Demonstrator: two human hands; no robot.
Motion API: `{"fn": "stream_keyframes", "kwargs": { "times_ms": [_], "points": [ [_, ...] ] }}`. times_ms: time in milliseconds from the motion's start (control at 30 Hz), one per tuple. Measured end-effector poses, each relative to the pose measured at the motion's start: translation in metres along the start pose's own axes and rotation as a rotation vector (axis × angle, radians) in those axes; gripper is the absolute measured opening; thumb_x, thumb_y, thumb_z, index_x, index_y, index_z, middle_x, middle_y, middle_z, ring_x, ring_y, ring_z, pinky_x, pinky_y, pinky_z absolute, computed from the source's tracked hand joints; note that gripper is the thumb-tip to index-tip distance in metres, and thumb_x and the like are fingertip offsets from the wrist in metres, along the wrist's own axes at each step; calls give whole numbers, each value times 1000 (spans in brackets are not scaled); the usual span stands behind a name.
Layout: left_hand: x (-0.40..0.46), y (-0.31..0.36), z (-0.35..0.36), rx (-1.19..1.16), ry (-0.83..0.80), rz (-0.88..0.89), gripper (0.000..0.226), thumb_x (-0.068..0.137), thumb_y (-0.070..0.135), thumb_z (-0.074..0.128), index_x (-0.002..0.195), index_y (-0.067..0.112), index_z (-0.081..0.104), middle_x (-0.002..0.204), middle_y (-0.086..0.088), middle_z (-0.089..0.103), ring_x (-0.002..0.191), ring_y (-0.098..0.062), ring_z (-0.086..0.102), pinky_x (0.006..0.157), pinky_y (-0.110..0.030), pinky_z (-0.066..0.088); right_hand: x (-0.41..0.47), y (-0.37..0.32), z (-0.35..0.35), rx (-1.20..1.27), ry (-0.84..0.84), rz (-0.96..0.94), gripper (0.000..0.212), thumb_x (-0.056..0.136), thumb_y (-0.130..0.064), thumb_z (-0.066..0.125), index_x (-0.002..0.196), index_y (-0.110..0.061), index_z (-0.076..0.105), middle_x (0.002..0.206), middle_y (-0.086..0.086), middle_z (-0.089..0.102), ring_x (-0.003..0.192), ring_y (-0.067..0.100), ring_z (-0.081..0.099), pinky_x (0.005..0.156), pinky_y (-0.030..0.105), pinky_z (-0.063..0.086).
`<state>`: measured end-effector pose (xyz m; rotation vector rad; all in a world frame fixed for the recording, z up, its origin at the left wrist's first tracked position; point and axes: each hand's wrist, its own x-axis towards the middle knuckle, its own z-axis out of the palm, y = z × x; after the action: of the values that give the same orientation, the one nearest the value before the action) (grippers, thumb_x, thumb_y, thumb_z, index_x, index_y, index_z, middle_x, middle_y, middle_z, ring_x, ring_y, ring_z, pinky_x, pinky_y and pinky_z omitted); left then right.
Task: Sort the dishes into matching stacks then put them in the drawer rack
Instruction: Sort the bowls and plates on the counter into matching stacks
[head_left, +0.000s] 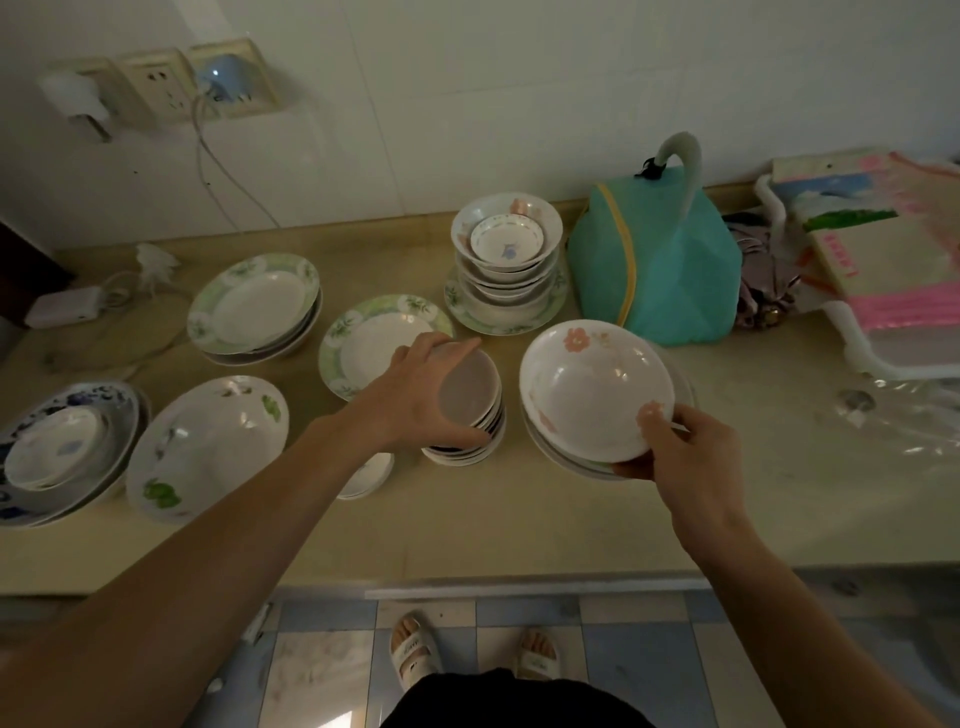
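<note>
My left hand (415, 395) grips the top bowl of a stack of small plain bowls (475, 415) at the counter's middle, fingers curled over its far rim. My right hand (685, 462) pinches the near rim of a pink-flower bowl (592, 389), tilted above a short stack of like bowls. Behind them lie a green-rimmed plate (363, 338), a stack of green-rimmed plates (254, 306) and a mixed pile of bowls on a plate (506, 260). At the left sit a white bowl with green leaves (208, 447) and blue-patterned plates (67, 452). A small dish (371, 475) is half hidden under my left forearm.
A teal cloth bag (660, 270) stands right of the mixed pile. A white tray with books (883, 249) fills the far right. A charger and cables (67, 306) lie at the back left, below wall sockets (161, 88). The counter's front edge (519, 577) runs just above my feet.
</note>
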<state>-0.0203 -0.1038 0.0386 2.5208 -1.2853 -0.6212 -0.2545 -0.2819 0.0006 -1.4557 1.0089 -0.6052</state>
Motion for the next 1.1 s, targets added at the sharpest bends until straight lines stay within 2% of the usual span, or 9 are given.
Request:
{"fn": "stream_keyframes", "kwargs": {
  "times_ms": [100, 233, 333, 433, 500, 667, 767, 867, 1100],
  "points": [
    [-7, 3, 6, 12, 64, 1, 119, 61, 73, 79, 157, 46, 14, 160, 16, 5, 146, -25, 16, 110, -54, 41, -2, 0, 0, 16, -2, 17, 21, 101, -24, 61, 83, -30, 69, 78, -5, 76, 68, 21, 77, 54, 36, 62],
    [-17, 4, 15, -14, 222, -19, 122, 54, 82, 74, 157, 45, 18, 163, 15, -7, 151, -28, 4, 114, -59, 36, -3, 1, -1, 46, 0, 45, 20, 100, -22, 62, 83, -28, 69, 89, 0, 74, 70, 21, 77, 53, 33, 62],
    [-33, 0, 37, -170, 417, -42, 130, 48, 87, 69, 157, 47, 9, 161, 16, -3, 151, -26, 8, 116, -53, 31, -5, 2, -6, 70, 27, 46, 22, 99, -19, 62, 80, -23, 71, 89, 4, 74, 64, 23, 76, 51, 30, 60],
    [-45, 4, 72, -456, 638, -106, 142, 47, 79, 80, 158, 39, 2, 160, 6, 10, 148, -21, 20, 113, -38, 27, -7, 4, -11, 69, 51, 54, 21, 99, -19, 61, 82, -19, 73, 86, 5, 76, 61, 27, 75, 51, 30, 60],
    [-44, 6, 89, -586, 713, -171, 148, 45, 71, 86, 159, 31, 2, 155, 5, 19, 144, -19, 28, 114, -37, 30, -8, 6, -12, 68, 61, 68, 20, 99, -18, 61, 83, -16, 73, 86, 5, 75, 59, 29, 75, 50, 30, 60],
    [-31, 14, 105, -960, 715, -228, 137, 58, 58, 84, 161, 25, 0, 157, 2, 31, 144, -17, 35, 121, -47, 33, -13, 7, -14, 44, 54, 70, 17, 99, -18, 60, 87, -14, 72, 90, 7, 75, 59, 29, 75, 51, 32, 61],
    [-28, 24, 110, -1151, 702, -227, 119, 69, 55, 77, 161, 29, 4, 157, 1, 36, 142, -13, 41, 119, -42, 37, -16, 5, -17, 52, 63, 68, 17, 99, -17, 60, 88, -12, 72, 90, 10, 75, 60, 29, 75, 51, 30, 60],
    [-24, 27, 112, -1206, 716, -220, 110, 73, 51, 76, 160, 32, 10, 155, 2, 40, 139, -10, 45, 117, -38, 40, -18, 3, -20, 60, 75, 65, 17, 100, -17, 61, 87, -13, 72, 90, 10, 75, 61, 29, 75, 52, 30, 60],
    [-5, 34, 108, -1203, 745, -255, 105, 66, 61, 80, 152, 41, 23, 153, 0, 38, 141, -21, 41, 116, -49, 39, -18, 1, -25, 50, 98, 79, 12, 100, -18, 62, 92, -14, 70, 90, 9, 74, 61, 27, 76, 50, 28, 60]
  ]
}}
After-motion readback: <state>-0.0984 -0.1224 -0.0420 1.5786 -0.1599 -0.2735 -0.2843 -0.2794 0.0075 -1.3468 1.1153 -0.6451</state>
